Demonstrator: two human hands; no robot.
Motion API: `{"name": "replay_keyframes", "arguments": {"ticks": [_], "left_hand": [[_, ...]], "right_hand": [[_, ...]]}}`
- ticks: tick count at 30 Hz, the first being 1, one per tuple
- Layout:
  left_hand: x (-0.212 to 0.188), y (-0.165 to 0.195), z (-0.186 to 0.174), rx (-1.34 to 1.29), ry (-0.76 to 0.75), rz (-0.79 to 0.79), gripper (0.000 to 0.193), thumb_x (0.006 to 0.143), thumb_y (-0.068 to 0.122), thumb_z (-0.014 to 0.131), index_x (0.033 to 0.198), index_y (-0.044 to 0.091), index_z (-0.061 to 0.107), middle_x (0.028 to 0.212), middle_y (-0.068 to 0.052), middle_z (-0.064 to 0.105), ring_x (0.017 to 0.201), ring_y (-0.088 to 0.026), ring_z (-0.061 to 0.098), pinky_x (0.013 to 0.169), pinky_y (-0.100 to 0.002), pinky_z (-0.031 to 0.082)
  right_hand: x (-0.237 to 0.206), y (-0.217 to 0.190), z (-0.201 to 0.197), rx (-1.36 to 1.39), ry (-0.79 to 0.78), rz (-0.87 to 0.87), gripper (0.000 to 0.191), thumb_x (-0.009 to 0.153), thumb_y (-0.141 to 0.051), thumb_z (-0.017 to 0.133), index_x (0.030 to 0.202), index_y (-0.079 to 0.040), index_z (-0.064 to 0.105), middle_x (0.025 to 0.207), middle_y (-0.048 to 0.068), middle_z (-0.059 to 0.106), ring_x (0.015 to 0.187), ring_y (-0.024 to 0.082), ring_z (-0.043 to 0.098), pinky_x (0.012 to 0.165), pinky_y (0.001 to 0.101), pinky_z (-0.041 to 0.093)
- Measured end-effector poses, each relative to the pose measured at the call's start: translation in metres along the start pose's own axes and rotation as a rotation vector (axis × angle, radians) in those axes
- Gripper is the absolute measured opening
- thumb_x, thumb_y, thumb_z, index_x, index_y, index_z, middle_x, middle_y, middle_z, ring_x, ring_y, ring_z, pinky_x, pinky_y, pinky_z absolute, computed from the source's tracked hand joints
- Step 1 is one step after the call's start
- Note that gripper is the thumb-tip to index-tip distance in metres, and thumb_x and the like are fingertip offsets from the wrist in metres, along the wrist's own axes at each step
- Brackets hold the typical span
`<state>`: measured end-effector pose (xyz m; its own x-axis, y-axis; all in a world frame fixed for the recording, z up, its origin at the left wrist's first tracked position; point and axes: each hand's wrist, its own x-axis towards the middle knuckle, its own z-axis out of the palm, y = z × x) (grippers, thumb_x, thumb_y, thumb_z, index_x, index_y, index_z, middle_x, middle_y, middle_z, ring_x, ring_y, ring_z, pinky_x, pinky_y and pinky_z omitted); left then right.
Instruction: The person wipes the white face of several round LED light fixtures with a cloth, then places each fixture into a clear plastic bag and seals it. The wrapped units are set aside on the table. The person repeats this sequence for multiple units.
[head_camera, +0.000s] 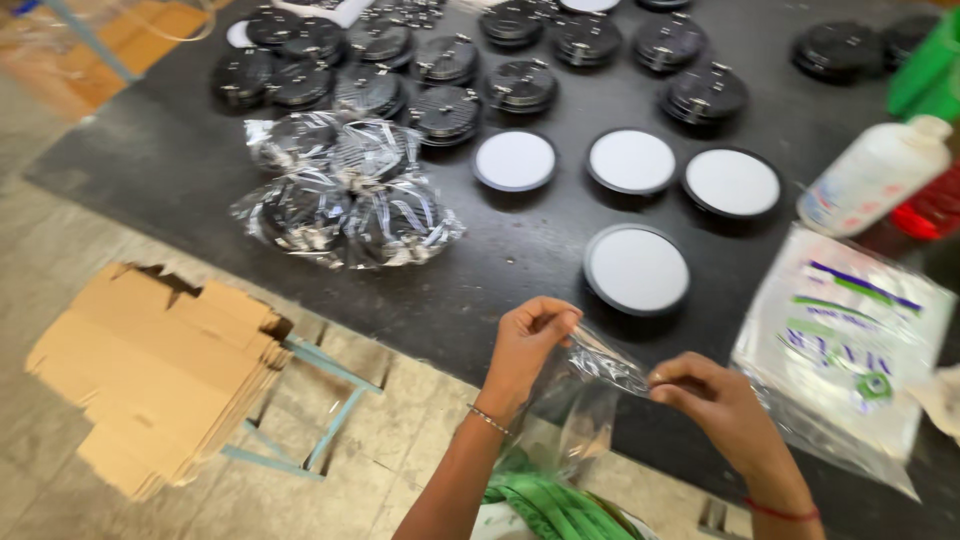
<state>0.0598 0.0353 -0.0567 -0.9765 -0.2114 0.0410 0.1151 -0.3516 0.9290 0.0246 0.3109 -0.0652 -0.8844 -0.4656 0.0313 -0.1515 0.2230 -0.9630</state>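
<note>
- Stack of flat brown cardboard blanks (165, 375) lies at far left, below the counter edge, on a pale blue metal frame (320, 420) over the floor.
- Dark counter (130, 160) carries all other stock.
- Two clear bags of black discs (345, 190) sit left of centre, crinkled, touching each other; count inside cannot be told.
- Loose black round units, back side up (450, 70), lie in rows along the far edge; roughly fifteen or more, some cut off by the frame.
- Four round units with white face and black rim (632, 160): three in a row, one (637, 268) nearer, just beyond the hands.
- Left hand (525, 345) has its fingers pinched together on the top edge of an empty clear plastic bag (580, 400), held above the near counter edge.
- Right hand (715, 400) has its fingers clamped on the same bag's edge, opposite the left.
- Pack of clear bags with blue and green print (850, 340) lies at right, near the right hand.
- One white plastic bottle (875, 175) lies tilted at far right, beside a green object (925, 75) and a red one (935, 210).
</note>
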Motion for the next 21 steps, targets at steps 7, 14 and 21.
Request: {"name": "replay_keyframes", "arguments": {"ticks": [7,14,21], "left_hand": [[-0.009,-0.016,0.017,0.171,0.095,0.040,0.035,0.104,0.028,0.068,0.078,0.004,0.063,0.066,0.006,0.055,0.058,-0.002,0.045,0.051,-0.022,0.036],[-0.011,-0.011,0.032,-0.339,-0.171,-0.119,0.036,0.115,0.029,0.062,0.086,0.009,0.058,0.077,0.005,0.055,0.068,-0.001,0.045,0.062,-0.021,0.037],[0.005,0.018,0.033,-1.017,-0.362,-0.508,0.025,0.106,0.024,0.055,0.086,0.010,0.057,0.064,0.002,0.050,0.059,-0.012,0.050,0.070,-0.033,0.053]], "right_hand": [[0.010,0.003,0.016,0.247,0.134,-0.017,0.039,0.113,-0.032,0.049,0.087,-0.004,0.055,0.084,-0.001,0.049,0.083,0.008,0.043,0.077,0.0225,0.038],[0.003,-0.024,0.027,1.150,0.039,-0.173,0.039,0.111,-0.037,0.045,0.088,-0.006,0.054,0.085,0.002,0.055,0.087,0.014,0.053,0.095,0.0323,0.048],[-0.007,0.031,0.022,1.591,-0.117,0.044,0.007,0.096,-0.014,0.053,0.093,-0.011,0.048,0.081,0.001,0.050,0.075,0.016,0.053,0.069,0.0285,0.052]]}}
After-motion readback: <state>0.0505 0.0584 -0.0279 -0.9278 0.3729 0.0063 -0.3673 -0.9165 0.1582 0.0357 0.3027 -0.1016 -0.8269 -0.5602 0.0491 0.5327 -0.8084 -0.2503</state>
